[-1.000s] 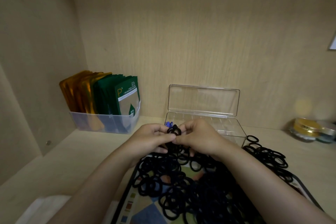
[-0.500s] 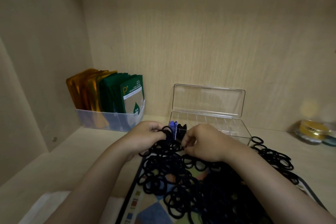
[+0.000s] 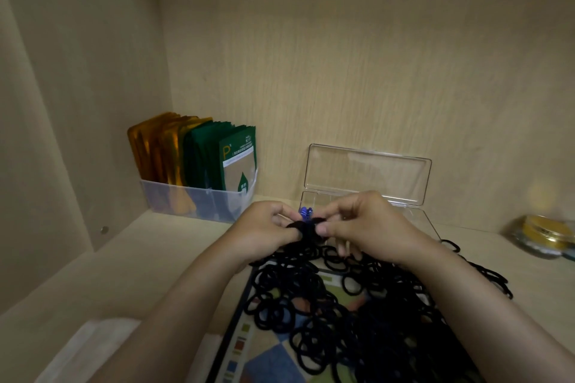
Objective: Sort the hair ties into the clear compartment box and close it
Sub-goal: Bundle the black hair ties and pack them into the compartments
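A big heap of black hair ties (image 3: 336, 314) covers a patterned board in front of me. The clear compartment box (image 3: 423, 221) stands behind it against the back wall, its lid (image 3: 367, 174) raised upright. A few blue ties (image 3: 305, 212) sit in its left compartment. My left hand (image 3: 264, 233) and my right hand (image 3: 364, 227) meet just in front of the box's left end, both pinching a small bunch of black hair ties (image 3: 306, 227) lifted above the heap. My hands hide much of the box's front.
A translucent bin (image 3: 199, 202) with gold and green sachets stands at the back left. A gold-lidded jar (image 3: 541, 232) sits at the far right. The patterned board (image 3: 267, 361) lies under the heap; a pale sheet (image 3: 84, 348) lies near the front left. Cabinet walls enclose the shelf.
My hands have come back together and lifted a bunch of black ties a little higher, close to the box's left end. The camera view has shifted slightly.
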`<state>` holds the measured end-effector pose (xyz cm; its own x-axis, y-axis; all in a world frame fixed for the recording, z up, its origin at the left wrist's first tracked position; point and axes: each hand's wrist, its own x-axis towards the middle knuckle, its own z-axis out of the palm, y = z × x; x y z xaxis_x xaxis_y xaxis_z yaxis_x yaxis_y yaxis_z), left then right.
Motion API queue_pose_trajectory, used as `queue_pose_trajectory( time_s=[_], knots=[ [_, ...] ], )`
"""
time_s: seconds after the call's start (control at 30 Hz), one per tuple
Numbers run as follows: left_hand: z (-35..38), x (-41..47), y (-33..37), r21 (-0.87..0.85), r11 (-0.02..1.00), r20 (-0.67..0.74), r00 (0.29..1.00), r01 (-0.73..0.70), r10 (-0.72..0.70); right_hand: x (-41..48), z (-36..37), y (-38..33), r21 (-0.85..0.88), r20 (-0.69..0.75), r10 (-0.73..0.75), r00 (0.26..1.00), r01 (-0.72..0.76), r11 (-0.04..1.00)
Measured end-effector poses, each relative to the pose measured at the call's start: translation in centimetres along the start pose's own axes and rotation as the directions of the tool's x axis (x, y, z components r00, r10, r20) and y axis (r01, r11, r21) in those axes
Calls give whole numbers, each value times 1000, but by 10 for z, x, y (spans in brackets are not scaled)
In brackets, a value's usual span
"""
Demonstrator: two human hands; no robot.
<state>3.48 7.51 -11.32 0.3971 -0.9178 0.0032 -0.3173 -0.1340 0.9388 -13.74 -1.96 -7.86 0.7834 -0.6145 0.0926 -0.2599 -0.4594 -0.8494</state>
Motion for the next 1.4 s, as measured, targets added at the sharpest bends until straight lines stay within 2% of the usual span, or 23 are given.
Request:
queue_pose_trajectory(
  time_s=[0.03, 0.1, 0.23, 0.33, 0.4, 0.5, 0.67, 0.73, 0.83, 0.93, 1.07, 1.3, 1.4],
  knots=[
    [2, -1, 1, -15, 1000, 16, 1000, -8, 8, 0, 4, -1, 88, 5, 6, 1000, -6, 996],
    [7, -2, 1, -95, 995, 71, 997, -2, 9, 2, 12, 1, 123, -6, 28, 1000, -27, 992],
    [5, -3, -1, -222, 973, 219, 976, 68, -18, 6, 19, 12, 26, -93, 81, 992, -79, 997],
    [1, -3, 3, -336, 932, 315, 949, 138, -27, 6, 19, 16, -32, -152, 58, 987, -63, 997],
    [1, -3, 3, -314, 943, 341, 940, 106, 8, 6, 20, 17, -79, -195, 29, 980, -45, 996],
    [3, -4, 1, -183, 983, 277, 960, 18, 34, 6, 22, 18, -157, -204, -35, 978, 2, 988],
    [-3, 1, -5, -138, 990, 154, 988, 10, 11, 5, 14, 18, -158, -97, -94, 991, 78, 984],
    [-7, 3, -8, -97, 995, 70, 998, 2, 5, 4, 9, 16, -225, -74, -117, 990, 98, 970],
    [-12, 5, -9, 15, 1000, -45, 999, -23, 23, 2, 6, 12, -404, 75, -121, 990, 141, 904],
    [-14, 6, -11, 82, 995, -113, 991, -56, 65, -2, 9, 10, -501, 253, -31, 967, 158, 851],
    [-12, 8, -13, 66, 993, -151, 983, -99, 108, -1, 20, 19, -706, 259, 47, 965, 156, 691],
    [-7, 12, -15, 109, 984, -158, 974, -145, 161, 7, 33, 30, -622, 207, -66, 976, 183, 761],
    [-6, 13, -17, 104, 983, -168, 972, -149, 165, 6, 26, 27, -513, 146, -55, 988, 123, 850]
  ],
)
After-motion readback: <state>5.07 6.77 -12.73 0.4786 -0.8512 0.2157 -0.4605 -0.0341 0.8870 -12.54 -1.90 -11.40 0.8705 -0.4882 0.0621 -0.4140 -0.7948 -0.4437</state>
